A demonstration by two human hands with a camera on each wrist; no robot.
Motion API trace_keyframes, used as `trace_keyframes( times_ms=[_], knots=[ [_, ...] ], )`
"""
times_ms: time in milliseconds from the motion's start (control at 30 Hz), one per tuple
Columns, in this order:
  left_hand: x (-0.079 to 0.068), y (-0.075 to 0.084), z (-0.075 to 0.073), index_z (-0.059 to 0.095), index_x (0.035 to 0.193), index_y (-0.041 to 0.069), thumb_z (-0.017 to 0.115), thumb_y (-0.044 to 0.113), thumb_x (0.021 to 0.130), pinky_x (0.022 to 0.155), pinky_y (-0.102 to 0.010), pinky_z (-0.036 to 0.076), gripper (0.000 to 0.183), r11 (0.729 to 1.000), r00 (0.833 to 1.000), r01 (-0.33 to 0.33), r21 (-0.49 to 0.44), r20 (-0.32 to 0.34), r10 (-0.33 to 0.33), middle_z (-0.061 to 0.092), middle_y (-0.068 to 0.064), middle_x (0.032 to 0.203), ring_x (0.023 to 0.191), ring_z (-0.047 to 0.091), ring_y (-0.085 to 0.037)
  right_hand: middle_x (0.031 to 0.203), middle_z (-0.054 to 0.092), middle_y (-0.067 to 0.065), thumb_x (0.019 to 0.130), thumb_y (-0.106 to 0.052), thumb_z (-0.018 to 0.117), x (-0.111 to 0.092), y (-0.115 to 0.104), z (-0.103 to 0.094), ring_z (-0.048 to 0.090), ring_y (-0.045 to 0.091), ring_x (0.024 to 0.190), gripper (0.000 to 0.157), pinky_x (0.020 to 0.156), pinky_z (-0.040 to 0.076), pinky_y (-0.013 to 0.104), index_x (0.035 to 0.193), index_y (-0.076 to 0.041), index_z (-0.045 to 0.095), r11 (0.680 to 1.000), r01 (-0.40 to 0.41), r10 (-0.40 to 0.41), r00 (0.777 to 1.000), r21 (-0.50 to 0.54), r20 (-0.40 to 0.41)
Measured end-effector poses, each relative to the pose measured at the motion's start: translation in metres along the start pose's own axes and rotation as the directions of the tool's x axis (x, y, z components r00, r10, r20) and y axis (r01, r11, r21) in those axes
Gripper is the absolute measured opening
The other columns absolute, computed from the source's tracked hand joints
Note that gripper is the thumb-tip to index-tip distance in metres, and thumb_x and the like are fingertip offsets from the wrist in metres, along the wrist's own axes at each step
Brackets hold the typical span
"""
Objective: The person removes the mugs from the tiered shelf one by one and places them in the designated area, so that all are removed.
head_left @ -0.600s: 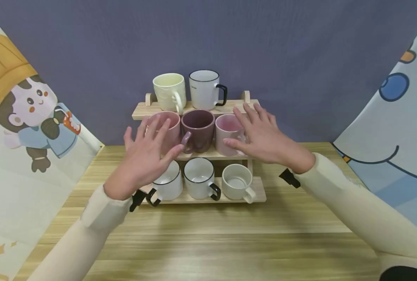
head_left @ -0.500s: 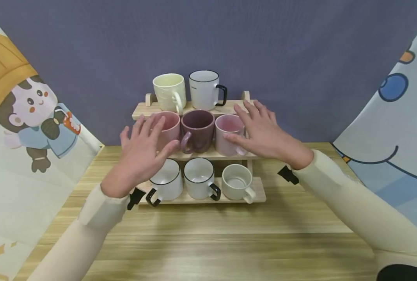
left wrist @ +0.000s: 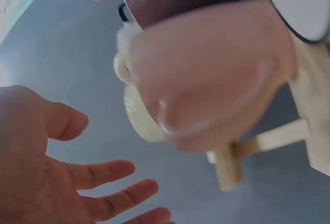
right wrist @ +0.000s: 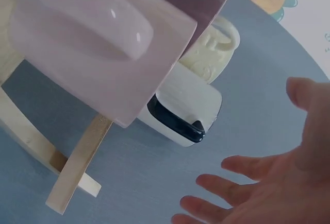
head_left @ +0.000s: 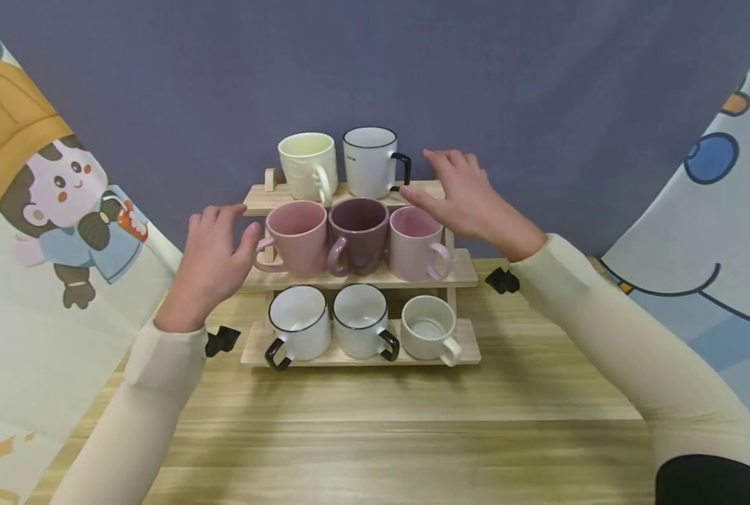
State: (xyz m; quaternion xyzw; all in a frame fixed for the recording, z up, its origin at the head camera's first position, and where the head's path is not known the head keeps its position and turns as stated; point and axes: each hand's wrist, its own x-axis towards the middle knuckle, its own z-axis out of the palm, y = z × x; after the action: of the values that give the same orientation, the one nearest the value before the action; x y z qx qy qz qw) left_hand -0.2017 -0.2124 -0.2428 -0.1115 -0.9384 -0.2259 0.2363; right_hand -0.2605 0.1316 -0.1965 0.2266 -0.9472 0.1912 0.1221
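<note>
My left hand [head_left: 213, 259] is beside the pink mug [head_left: 297, 238] at the left of the rack's middle shelf, its fingers spread and holding nothing. In the left wrist view a gap shows between those fingers and the pink mug [left wrist: 211, 74]. To the right, my right hand [head_left: 469, 200] hovers near the top shelf, close to the white mug with a black handle [head_left: 370, 165], with nothing in it. The right wrist view shows its fingers apart from that white mug [right wrist: 185, 100]. A pale yellow mug [head_left: 308, 168] stands left of the white one.
A purple mug [head_left: 358, 238] and a light pink mug [head_left: 415, 245] share the middle shelf. Below, two black-rimmed white mugs and a cream mug [head_left: 428, 330] stand on the bottom shelf [head_left: 324, 362]. The rack rests on a wooden table [head_left: 381, 449] before a blue-grey backdrop.
My left hand has moved left, off from in front of the pink mug. My right hand has risen from the light pink mug toward the top shelf. The mugs keep their places.
</note>
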Motion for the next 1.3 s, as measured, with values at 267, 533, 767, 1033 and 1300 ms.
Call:
trace_keyframes(
  times_ms=[267,533,767,1033,1300],
  knots=[
    [-0.002,-0.032,0.005,0.047,0.129,-0.01,0.041,0.018,0.1,0.095,-0.056,0.028,0.04,0.994,0.995,0.082,-0.072,0.055,-0.079,0.049,-0.029,0.119,0.113,0.04,-0.046,0.147,0.029,0.018,0.09,-0.059,0.05,0.027,-0.001,-0.005,0.022,0.032,0.134,0.083,0.107,0.023,0.05,0.148,-0.005,0.026,0.997,0.003,-0.002,1.0,0.075,-0.002],
    [-0.007,-0.061,0.016,0.045,0.13,-0.011,0.039,0.019,0.101,0.084,-0.054,0.042,0.042,0.978,0.98,0.169,-0.121,0.13,-0.153,0.049,-0.029,0.118,0.104,0.05,-0.041,0.148,0.03,0.014,0.09,-0.054,0.053,0.053,-0.003,-0.007,0.022,0.027,0.137,0.078,0.109,0.022,0.043,0.147,-0.005,0.03,0.995,-0.003,0.003,1.0,0.104,0.007],
    [-0.009,-0.083,0.03,0.045,0.129,-0.012,0.04,0.018,0.101,0.084,-0.054,0.042,0.041,0.976,0.967,0.189,-0.106,0.193,-0.166,0.052,-0.03,0.116,0.102,0.052,-0.042,0.146,0.033,0.015,0.09,-0.052,0.055,0.072,-0.001,-0.004,0.026,0.027,0.135,0.077,0.108,0.024,0.041,0.145,-0.003,0.033,0.994,-0.004,0.002,1.0,0.111,0.021],
    [-0.013,-0.101,0.042,0.047,0.127,-0.013,0.041,0.014,0.1,0.086,-0.054,0.041,0.038,0.975,0.957,0.197,-0.1,0.237,-0.169,0.053,-0.031,0.115,0.102,0.052,-0.043,0.146,0.033,0.015,0.089,-0.054,0.054,0.093,-0.006,-0.001,0.03,0.026,0.134,0.08,0.108,0.026,0.039,0.145,-0.002,0.032,0.994,-0.015,0.008,0.998,0.111,0.065],
    [-0.015,-0.103,0.05,0.048,0.125,-0.012,0.042,0.01,0.099,0.081,-0.05,0.043,0.034,0.973,0.958,0.181,-0.145,0.251,-0.141,0.055,-0.029,0.113,0.096,0.054,-0.039,0.142,0.039,0.018,0.089,-0.053,0.056,0.11,-0.007,0.007,0.035,0.028,0.13,0.081,0.105,0.03,0.039,0.144,0.002,0.032,0.992,-0.018,0.005,0.994,0.124,0.106]
  ],
)
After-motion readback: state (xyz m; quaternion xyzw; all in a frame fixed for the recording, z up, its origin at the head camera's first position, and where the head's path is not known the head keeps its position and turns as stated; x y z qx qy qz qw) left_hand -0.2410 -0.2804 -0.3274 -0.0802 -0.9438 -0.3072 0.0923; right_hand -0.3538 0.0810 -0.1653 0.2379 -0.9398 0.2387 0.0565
